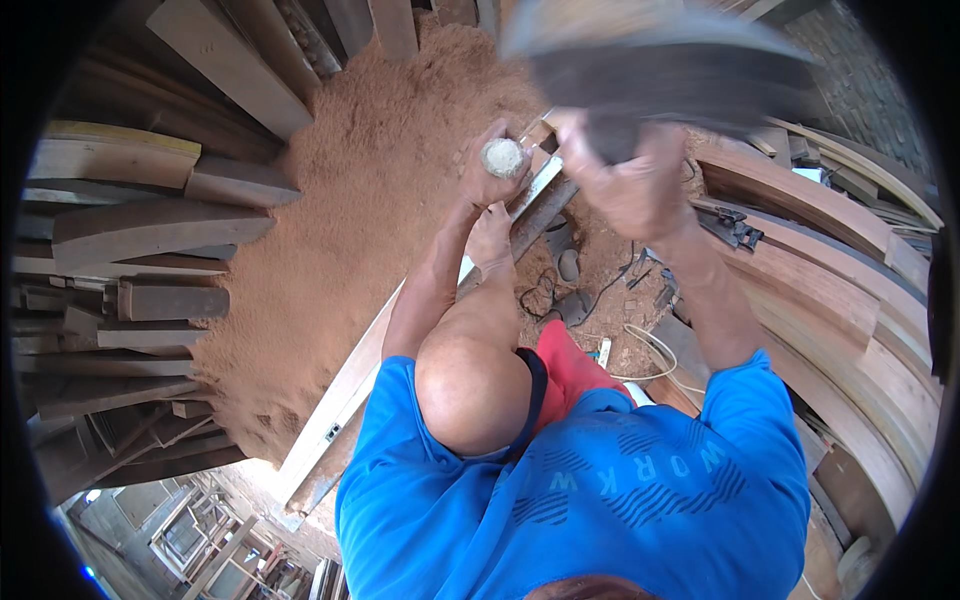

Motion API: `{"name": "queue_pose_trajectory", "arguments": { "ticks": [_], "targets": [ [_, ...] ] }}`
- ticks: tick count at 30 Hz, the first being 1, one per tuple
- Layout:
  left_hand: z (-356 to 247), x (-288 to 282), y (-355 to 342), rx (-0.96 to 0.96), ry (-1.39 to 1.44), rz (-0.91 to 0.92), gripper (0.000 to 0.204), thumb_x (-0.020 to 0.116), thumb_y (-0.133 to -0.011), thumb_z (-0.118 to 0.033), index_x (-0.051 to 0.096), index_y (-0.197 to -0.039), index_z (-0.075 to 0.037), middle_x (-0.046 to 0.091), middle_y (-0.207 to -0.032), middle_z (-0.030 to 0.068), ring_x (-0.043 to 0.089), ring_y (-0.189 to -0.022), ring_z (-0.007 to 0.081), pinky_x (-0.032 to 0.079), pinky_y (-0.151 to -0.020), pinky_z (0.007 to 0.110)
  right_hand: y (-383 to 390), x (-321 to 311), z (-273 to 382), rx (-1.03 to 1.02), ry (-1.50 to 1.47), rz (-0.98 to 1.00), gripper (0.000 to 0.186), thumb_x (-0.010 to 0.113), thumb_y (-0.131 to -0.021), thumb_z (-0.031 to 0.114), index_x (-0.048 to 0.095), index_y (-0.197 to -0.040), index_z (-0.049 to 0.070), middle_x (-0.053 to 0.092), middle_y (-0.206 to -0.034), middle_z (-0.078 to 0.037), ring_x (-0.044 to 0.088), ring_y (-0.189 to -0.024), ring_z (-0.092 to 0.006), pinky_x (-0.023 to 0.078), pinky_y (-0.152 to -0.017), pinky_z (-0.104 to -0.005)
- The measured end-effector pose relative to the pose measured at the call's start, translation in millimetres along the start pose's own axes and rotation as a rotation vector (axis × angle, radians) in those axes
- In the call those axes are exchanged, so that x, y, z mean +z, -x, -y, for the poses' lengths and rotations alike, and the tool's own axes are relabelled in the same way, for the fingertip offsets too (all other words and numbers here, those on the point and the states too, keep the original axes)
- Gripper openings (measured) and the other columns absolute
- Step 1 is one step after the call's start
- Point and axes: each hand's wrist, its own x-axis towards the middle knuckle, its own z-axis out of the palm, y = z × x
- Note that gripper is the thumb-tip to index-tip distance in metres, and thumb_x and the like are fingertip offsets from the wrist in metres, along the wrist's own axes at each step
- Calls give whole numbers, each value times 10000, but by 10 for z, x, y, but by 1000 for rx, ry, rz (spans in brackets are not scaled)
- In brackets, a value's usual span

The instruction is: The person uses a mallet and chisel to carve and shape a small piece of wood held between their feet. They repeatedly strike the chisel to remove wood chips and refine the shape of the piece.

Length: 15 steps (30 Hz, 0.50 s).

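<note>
My left hand [488,178] is closed around an upright tool, probably a chisel, whose round pale top [502,156] faces me; its working end is hidden. My right hand [640,185] grips the dark handle of a large, motion-blurred striking tool [660,70], raised up and right of my left hand. A long wooden piece with a white face [345,385] runs diagonally beneath, with a small cutout near its lower end. My bare foot [490,235] is on that piece, just below my left hand.
Stacked timber [160,230] lines the left around a heap of sawdust [310,250]. Curved planks [820,300] lie at the right, with a black tool [735,225] on them. Sandals [568,262] and cables [655,345] are on the floor. Wooden frames [185,535] are at lower left.
</note>
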Motion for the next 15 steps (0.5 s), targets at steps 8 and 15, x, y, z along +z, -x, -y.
{"name": "queue_pose_trajectory", "arguments": {
  "ticks": [8,15],
  "targets": [
    [288,10,158,-25,59,-36,287,794,-841,-241,561,-820,-75,597,-725,65,573,-676,174,490,-653,352,457,222,-185,253,81,400,350,695,-778,200,633,-1025,-40,695,-908,-282,693,-908,-470,541,-813,-531],
    [421,-151,49,-137,274,-334,303,789,-894,-210,518,-813,-100,552,-718,-16,546,-659,91,476,-597,273,133,-223,141,169,-290,-6,173,742,-851,81,643,-980,24,625,-774,-19,579,-690,-117,508,-664,-302]
  ]
}}
